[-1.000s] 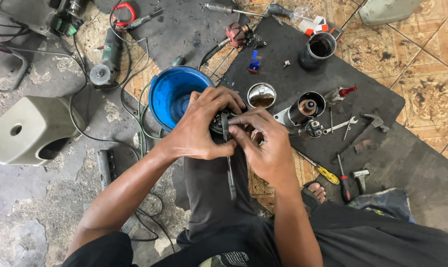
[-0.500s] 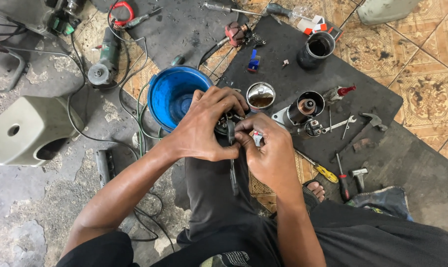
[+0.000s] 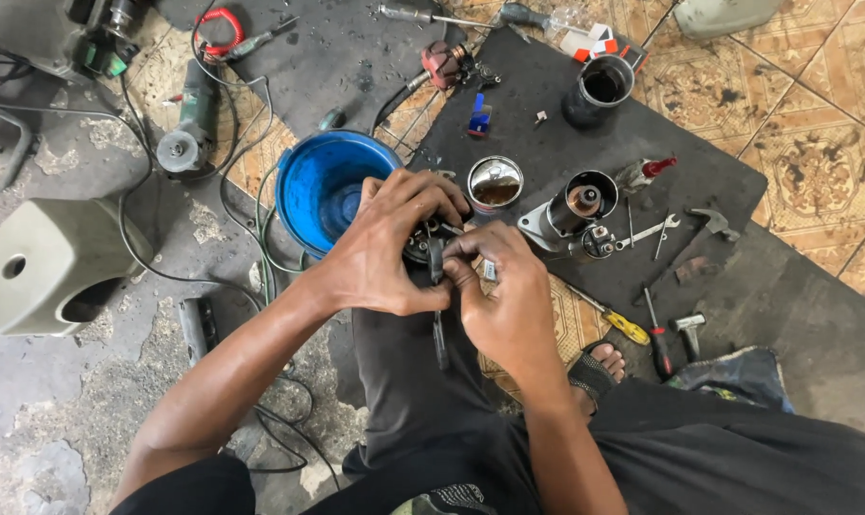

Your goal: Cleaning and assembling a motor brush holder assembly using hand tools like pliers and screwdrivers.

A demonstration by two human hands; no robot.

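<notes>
While clamped in the left hand (image 3: 380, 257) and pinched by the right hand (image 3: 504, 300) just near the blue bucket (image 3: 304, 186), small dark metal part (image 3: 423, 250): likely rigid, greasy, best gripped around its rim

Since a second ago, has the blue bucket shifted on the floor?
No. The blue bucket sits in the same spot beside the open tin can, at the black mat's edge.

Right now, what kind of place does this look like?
Probably an informal floor-level repair workshop: a green angle grinder, a silver open-ended spanner and a dismantled grey metal motor housing lie around, while both hands grip a small dark part.
</notes>
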